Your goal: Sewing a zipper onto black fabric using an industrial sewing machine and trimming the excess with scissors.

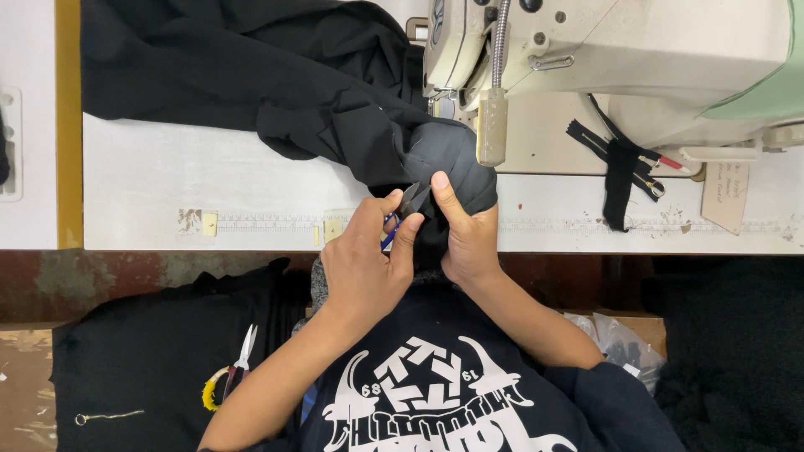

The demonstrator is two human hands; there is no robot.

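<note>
Item 1: your left hand (362, 266), frame centre, pinches small blue-handled thread snips (408, 205), blades against the cloth. Item 2: your right hand (467, 234), just beside it, grips a fold of black garment (335, 92), thumb pressed on top. The garment trails to the upper left over the white table (167, 180). Item 3: sewing machine (620, 59), upper right. Item 4: scissors (239, 364), lower left, on dark cloth.

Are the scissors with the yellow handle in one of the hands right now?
No, the yellow-handled scissors lie on dark cloth at lower left, away from both hands.
</note>
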